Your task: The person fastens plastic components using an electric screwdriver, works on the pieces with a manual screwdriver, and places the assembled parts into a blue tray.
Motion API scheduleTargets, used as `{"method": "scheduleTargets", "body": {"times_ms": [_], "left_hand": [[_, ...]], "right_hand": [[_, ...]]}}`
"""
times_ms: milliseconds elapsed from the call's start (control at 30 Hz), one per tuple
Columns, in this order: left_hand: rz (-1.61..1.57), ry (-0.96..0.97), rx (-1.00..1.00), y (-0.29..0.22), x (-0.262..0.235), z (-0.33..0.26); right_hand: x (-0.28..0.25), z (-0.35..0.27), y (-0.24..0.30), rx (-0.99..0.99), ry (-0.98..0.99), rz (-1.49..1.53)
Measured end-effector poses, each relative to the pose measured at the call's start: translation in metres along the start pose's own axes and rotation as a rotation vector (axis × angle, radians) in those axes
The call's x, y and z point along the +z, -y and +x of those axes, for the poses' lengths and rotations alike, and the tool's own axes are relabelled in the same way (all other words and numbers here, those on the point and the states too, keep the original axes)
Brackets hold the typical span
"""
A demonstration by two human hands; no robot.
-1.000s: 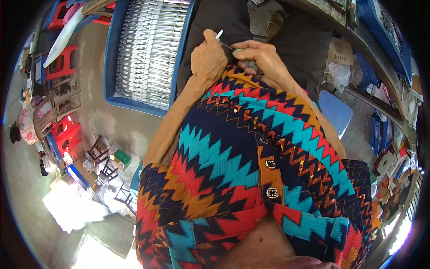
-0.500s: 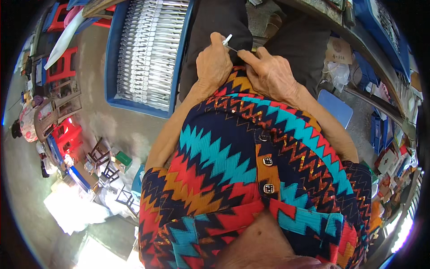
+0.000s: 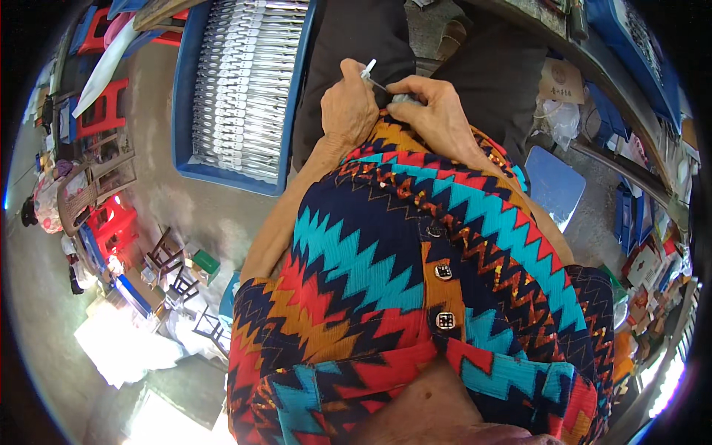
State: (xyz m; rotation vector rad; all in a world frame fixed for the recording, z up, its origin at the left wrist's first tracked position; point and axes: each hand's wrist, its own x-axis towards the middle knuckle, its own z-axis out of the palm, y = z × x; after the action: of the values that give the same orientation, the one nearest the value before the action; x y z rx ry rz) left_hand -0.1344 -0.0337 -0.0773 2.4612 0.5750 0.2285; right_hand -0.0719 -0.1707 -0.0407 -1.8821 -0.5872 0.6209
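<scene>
My left hand [image 3: 348,107] and my right hand [image 3: 437,111] meet just above my lap, over black trousers. The left hand pinches a small white stick-like piece [image 3: 368,69] whose tip pokes out above the fingers. A thin metal pin or wire runs from it to the right hand, whose fingers close on a small grey part [image 3: 404,97]. Much of both items is hidden by the fingers. My zigzag-patterned shirt fills the lower picture.
A blue tray [image 3: 185,133] packed with rows of white pieces lies on the floor to the left. Red stools [image 3: 100,104] and small chairs stand further left. A blue stool [image 3: 552,185] and cluttered shelves with boxes are to the right.
Both hands have shifted slightly up and apart in the picture; the white piece's tip now points up more clearly from the left hand. The grips look the same.
</scene>
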Motion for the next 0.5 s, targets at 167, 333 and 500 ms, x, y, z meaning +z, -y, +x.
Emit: {"method": "scheduleTargets", "body": {"times_ms": [167, 333, 500], "left_hand": [[0.004, 0.04, -0.019, 0.0, -0.002, 0.001], [0.004, -0.013, -0.006, 0.003, 0.0, 0.002], [-0.036, 0.011, -0.088, -0.004, -0.008, 0.005]], "right_hand": [[-0.001, 0.007, 0.005, 0.397, 0.072, 0.52], [-0.009, 0.009, 0.006, 0.543, 0.111, 0.575], [-0.009, 0.014, -0.003, 0.364, 0.137, 0.495]]}}
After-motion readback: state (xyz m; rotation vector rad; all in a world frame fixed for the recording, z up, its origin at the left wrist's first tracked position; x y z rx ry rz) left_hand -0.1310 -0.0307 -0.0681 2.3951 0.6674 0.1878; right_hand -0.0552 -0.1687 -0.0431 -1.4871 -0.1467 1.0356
